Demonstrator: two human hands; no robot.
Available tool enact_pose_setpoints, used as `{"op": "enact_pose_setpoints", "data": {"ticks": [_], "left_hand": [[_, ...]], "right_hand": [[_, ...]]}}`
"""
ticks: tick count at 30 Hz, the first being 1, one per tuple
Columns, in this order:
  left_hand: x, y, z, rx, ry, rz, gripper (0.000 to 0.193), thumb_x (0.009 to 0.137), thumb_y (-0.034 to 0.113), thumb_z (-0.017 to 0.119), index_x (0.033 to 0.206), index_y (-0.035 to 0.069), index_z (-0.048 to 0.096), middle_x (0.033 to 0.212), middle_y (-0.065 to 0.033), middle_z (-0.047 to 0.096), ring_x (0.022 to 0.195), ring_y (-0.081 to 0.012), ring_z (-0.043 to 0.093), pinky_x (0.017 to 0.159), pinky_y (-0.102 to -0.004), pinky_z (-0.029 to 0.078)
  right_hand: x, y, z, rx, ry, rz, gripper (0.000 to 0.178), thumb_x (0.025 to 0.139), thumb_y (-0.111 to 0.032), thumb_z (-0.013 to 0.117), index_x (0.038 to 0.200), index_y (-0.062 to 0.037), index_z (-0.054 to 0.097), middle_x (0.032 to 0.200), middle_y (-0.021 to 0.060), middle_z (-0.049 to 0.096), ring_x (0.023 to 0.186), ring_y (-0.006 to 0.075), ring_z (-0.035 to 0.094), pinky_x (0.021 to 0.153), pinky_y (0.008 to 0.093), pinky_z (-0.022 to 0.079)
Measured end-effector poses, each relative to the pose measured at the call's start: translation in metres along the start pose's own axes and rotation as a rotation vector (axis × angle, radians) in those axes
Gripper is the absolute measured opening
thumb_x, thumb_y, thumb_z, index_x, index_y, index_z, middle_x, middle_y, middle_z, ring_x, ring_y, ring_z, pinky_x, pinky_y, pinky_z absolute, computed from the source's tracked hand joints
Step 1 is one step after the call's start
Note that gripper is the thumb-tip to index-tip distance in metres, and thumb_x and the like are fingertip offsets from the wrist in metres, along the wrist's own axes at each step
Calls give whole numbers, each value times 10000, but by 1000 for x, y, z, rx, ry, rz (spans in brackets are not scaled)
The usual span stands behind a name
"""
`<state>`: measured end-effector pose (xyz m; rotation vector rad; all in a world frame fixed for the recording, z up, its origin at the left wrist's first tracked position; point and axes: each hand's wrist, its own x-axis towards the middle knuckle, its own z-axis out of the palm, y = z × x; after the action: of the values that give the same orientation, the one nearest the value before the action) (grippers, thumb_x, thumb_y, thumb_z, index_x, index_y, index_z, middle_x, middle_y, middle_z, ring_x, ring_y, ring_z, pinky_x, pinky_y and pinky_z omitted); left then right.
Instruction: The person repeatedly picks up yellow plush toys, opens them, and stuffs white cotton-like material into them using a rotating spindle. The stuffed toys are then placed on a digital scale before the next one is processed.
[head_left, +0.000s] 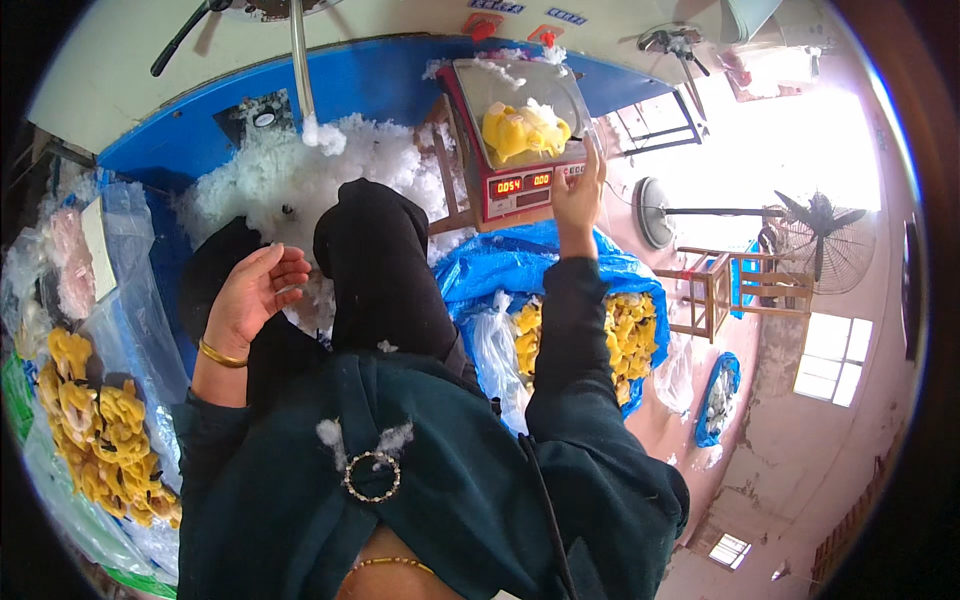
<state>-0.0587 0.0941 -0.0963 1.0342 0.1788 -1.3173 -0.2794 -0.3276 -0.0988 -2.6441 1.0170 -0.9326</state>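
A yellow plush toy (522,132), with white stuffing at its top, lies on the pan of a red digital scale (515,192). My right hand (577,197) is at the scale's right front corner, beside its lit display. Its index finger is stretched out and nothing shows in the hand; whether the fingertip touches the scale I cannot tell. Over my left thigh hovers my left hand (255,298), empty, fingers loosely curled and thumb apart. A heap of white fluffy stuffing (350,160) spreads in front of my knees, below a metal pipe (302,80).
A blue sack (505,252) of yellow plush pieces (632,330) stands right of my legs, under my right forearm. More yellow pieces (105,425) lie on clear plastic at the left. Farther right are a wooden stool (700,290) and a standing fan (820,235).
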Motion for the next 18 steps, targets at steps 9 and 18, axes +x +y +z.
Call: {"op": "enact_pose_setpoints", "data": {"ticks": [9, 18], "left_hand": [[-14, -16, -11, -40, 35, 74, 253, 956, 278, 540, 1020, 58, 646, 911, -42, 677, 818, -134, 647, 709, -275, 534], [-68, -29, -101, 78, 437, 446, 202, 915, 231, 610, 986, 42, 614, 895, -66, 668, 803, -169, 643, 702, -275, 525]], "right_hand": [[55, 36, 51, 108, -649, -22, 463, 725, -353, 711, 1084, -67, 647, 1038, 169, 639, 970, 310, 622, 775, 407, 496], [-73, 138, -6, -13, -572, 56, 448, 800, -291, 684, 1171, -52, 609, 1054, 163, 616, 925, 299, 609, 812, 402, 476]]}}
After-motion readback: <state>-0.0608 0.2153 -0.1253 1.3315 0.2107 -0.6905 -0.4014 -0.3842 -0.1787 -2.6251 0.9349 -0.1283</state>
